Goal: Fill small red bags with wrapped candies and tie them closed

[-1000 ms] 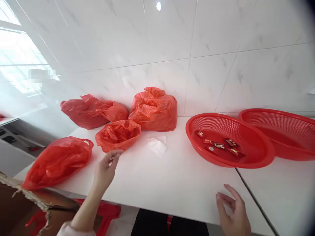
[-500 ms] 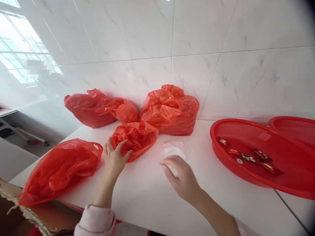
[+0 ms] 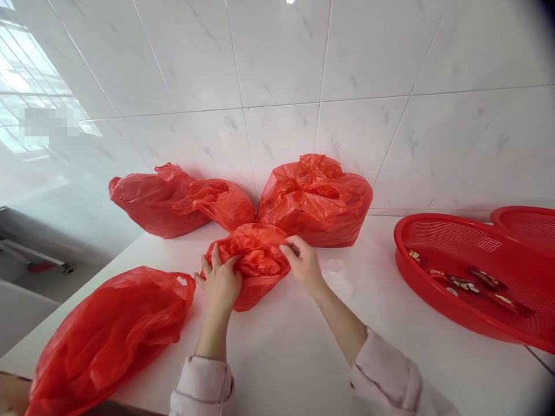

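In the middle of the white table, a small red plastic bag [image 3: 260,261] lies with its mouth turned up and crumpled plastic showing inside. My left hand [image 3: 221,283] rests on its left side, fingers spread apart over the edge. At the bag's right rim, my right hand [image 3: 303,264] pinches the plastic between thumb and fingers. What lies deeper in the bag is hidden. Behind my right wrist is a thin whitish sheet [image 3: 339,278], partly covered by the forearm.
A larger red bag [image 3: 117,329] lies at the left front. Against the tiled wall stand a full red bag [image 3: 316,202] and another red bag [image 3: 158,202]. On the right, a red plastic basket [image 3: 459,315] holds several wrapped packets [image 3: 463,284], with a second basket [image 3: 526,228] behind.
My right hand has moved forward and left from above the table to the bag's rim and taken hold of it. My left hand stays on the bag. The view has shifted slightly.
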Action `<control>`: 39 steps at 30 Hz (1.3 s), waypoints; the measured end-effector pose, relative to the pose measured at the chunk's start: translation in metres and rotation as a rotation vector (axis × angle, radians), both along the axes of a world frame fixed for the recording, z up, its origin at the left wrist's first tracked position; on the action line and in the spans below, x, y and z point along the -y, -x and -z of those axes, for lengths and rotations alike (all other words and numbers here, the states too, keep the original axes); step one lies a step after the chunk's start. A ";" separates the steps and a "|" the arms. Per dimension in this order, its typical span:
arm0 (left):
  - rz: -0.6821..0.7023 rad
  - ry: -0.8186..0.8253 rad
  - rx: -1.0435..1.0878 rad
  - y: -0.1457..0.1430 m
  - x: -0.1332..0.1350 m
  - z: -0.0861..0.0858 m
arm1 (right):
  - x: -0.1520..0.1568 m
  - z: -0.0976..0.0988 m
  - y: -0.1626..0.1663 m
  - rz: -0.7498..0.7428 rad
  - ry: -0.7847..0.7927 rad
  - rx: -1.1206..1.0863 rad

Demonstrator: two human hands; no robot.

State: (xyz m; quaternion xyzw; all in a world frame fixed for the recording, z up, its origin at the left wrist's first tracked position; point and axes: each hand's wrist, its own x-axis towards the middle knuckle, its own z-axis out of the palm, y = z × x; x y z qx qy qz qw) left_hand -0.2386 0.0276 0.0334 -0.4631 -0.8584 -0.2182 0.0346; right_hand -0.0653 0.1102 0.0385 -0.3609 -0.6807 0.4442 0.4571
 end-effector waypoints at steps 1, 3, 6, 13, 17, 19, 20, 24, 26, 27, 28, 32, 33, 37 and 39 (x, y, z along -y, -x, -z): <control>-0.005 -0.003 0.002 0.003 -0.001 0.005 | -0.001 -0.006 -0.009 0.025 0.031 -0.089; -0.002 -0.011 0.006 0.006 -0.003 0.014 | 0.002 -0.013 -0.026 0.065 0.099 -0.250; -0.001 -0.048 0.011 0.007 -0.009 0.019 | 0.014 -0.013 -0.045 0.113 0.188 -0.419; -0.020 -0.188 0.037 -0.012 -0.001 -0.021 | 0.053 -0.012 -0.088 0.182 0.387 -0.787; 0.190 -0.592 0.199 -0.064 0.044 -0.044 | 0.080 -0.006 -0.120 0.160 0.429 -0.834; 0.397 -0.600 0.556 -0.097 0.065 -0.040 | 0.098 0.003 -0.134 0.103 0.422 -0.786; 0.483 -0.499 0.778 -0.114 0.073 -0.035 | 0.107 0.009 -0.140 0.066 0.414 -0.744; 0.476 -0.215 1.413 -0.161 0.080 -0.003 | 0.137 0.032 -0.171 -0.095 0.392 -0.513; 0.412 -0.221 1.512 -0.168 0.076 0.009 | 0.142 0.043 -0.193 -0.070 0.397 -0.461; 0.384 -0.234 1.548 -0.169 0.075 0.013 | 0.142 0.049 -0.206 -0.006 0.408 -0.467; 0.357 -0.245 1.596 -0.168 0.073 0.016 | 0.140 0.056 -0.221 0.086 0.428 -0.487; 0.254 -0.237 1.788 -0.165 0.074 0.024 | 0.135 0.083 -0.277 0.440 0.540 -0.548; 0.232 -0.223 1.821 -0.167 0.075 0.026 | 0.137 0.087 -0.286 0.497 0.555 -0.546; 0.200 -0.170 1.890 -0.183 0.081 0.034 | 0.154 0.075 -0.299 0.777 0.305 -0.338; 0.217 -0.144 1.896 -0.193 0.086 0.036 | 0.162 0.054 -0.290 0.706 0.075 -0.107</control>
